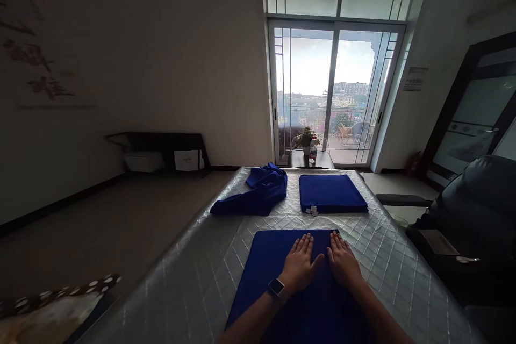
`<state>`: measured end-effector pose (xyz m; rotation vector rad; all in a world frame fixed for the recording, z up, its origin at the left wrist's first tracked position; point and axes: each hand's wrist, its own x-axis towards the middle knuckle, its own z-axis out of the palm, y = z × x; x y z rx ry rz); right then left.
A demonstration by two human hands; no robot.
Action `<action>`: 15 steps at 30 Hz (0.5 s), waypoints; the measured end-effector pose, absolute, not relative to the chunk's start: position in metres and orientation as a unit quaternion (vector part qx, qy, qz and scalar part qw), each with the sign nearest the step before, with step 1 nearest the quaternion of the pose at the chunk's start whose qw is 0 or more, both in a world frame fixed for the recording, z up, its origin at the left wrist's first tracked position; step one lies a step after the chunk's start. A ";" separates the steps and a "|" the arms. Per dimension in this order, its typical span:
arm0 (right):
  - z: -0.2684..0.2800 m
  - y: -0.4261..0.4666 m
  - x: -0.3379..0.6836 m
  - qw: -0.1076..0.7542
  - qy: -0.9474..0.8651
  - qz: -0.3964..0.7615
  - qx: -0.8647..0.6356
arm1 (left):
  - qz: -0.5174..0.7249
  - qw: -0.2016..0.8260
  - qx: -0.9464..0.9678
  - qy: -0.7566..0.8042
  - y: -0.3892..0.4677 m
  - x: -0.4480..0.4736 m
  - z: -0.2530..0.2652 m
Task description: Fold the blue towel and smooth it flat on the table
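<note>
Both palms rest flat on a blue folded cloth [258, 274] that lies on the table in front of me. My left hand [302, 260], with a watch on its wrist, presses near the cloth's upper middle, fingers stretched forward. Close to the cloth's far right corner, my right hand [343, 260] lies with its fingers extended too. Beyond them sits a neatly folded blue cloth [332, 193] with white tags at its near edge. A crumpled blue cloth [262, 193] is heaped to its left.
A silver quilted cover [193, 274] spreads over the table. Past its far edge stand a small table [296, 160], a potted plant [307, 137] and a bottle [313, 150]. On the right is a black armchair [475, 215]; a spotted cushion [60, 306] shows at lower left.
</note>
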<state>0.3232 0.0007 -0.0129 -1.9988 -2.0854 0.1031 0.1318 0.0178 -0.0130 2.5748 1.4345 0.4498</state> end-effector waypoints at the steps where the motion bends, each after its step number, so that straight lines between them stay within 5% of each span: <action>1: -0.013 0.001 0.323 0.128 -0.713 0.038 -0.688 | 0.144 0.071 0.852 0.498 0.023 0.115 -0.014; 8: -0.012 0.002 0.323 0.122 -0.715 0.050 -0.687 | 0.140 0.009 0.772 0.620 0.053 -0.004 -0.026; 15: -0.010 0.003 0.323 0.085 -0.720 0.031 -0.688 | 0.162 0.010 0.765 0.623 0.054 -0.018 -0.033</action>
